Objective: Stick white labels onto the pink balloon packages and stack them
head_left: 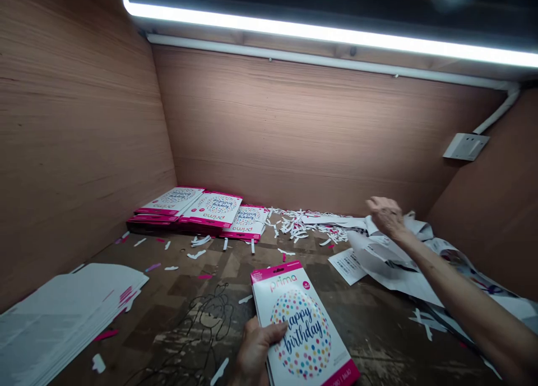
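Observation:
A stack of white and pink "happy birthday" packages is in my left hand at the bottom centre, with the thumb across the front. My right hand is raised over crumpled white paper at the right, its fingers curled; whether it pinches anything is too small to tell. More packages of the same print lie in piles against the back wall at the left.
White paper scraps are heaped along the back wall. A stack of large white sheets lies at the left. Thin dark string is tangled on the brown work surface. Wooden walls enclose the sides, with a socket at the right.

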`<act>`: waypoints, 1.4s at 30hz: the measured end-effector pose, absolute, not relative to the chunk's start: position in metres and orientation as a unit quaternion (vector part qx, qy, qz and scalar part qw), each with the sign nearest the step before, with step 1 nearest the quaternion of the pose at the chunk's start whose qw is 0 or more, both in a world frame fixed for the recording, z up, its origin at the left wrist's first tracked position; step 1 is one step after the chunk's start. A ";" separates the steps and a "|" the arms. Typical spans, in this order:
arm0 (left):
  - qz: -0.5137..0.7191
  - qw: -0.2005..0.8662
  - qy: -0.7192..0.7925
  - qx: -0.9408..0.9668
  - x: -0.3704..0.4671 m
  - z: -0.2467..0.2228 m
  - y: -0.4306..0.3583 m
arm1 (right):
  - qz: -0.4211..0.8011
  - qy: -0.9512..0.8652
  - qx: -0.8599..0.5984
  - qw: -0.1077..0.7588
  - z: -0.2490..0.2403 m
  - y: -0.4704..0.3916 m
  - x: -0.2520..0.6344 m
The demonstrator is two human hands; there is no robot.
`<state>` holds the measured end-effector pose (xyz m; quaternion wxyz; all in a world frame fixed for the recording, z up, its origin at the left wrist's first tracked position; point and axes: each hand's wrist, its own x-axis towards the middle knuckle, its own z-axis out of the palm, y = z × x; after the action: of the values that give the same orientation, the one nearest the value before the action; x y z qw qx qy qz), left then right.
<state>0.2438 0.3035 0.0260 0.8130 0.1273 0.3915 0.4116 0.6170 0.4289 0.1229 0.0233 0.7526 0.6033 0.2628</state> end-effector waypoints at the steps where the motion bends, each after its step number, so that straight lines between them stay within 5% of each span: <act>1: 0.414 0.813 0.388 0.128 0.244 0.023 0.304 | 0.248 0.641 0.726 0.032 0.117 0.446 0.604; 12: 0.408 0.837 0.351 0.097 0.241 -0.005 0.312 | 0.125 0.749 0.646 0.078 0.032 0.531 0.553; 30: 0.430 0.807 0.401 0.064 0.244 0.000 0.309 | -0.002 0.704 0.703 -0.100 0.046 0.532 0.561; 35: 0.426 0.817 0.382 0.074 0.245 0.011 0.307 | 0.015 0.671 0.695 -0.258 0.082 0.526 0.535; 42: 0.420 0.819 0.368 0.133 0.246 0.041 0.304 | 0.055 0.651 0.579 -0.489 0.218 0.468 0.462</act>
<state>0.2464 0.3043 0.0409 0.8192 0.1331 0.3677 0.4196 0.4623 0.4678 0.2181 -0.4887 0.5786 0.6506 0.0549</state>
